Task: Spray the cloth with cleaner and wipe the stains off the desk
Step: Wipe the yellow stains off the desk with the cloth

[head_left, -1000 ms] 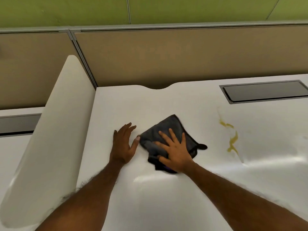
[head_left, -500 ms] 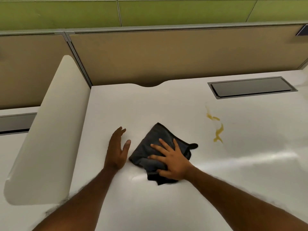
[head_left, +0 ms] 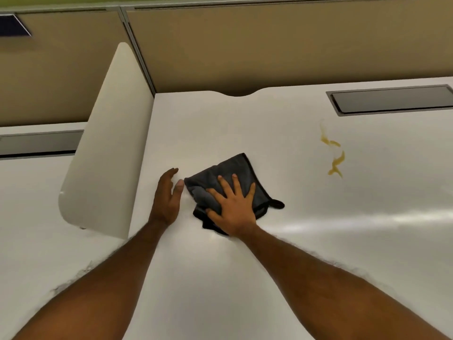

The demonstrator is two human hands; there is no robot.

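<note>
A dark grey cloth (head_left: 241, 171) lies crumpled on the white desk (head_left: 245, 278). My right hand (head_left: 232, 207) presses flat on the cloth with fingers spread and straight. My left hand (head_left: 168, 195) rests on the desk just left of the cloth, fingers straight, its thumb close to the cloth's left corner. A yellow stain (head_left: 334, 155) streaks the desk well to the right of the cloth, apart from it. No spray bottle is in view.
A white rounded divider panel (head_left: 105, 148) stands along the desk's left edge. A dark recessed cable tray (head_left: 392, 99) sits at the back right. Tan partition walls (head_left: 269, 45) close the back. A curved cable notch (head_left: 239, 93) cuts the desk's rear edge.
The cloth under my right hand has shifted slightly on the desk while my left hand stayed beside it. The camera view has tilted and moved, so the stain sits further right.
</note>
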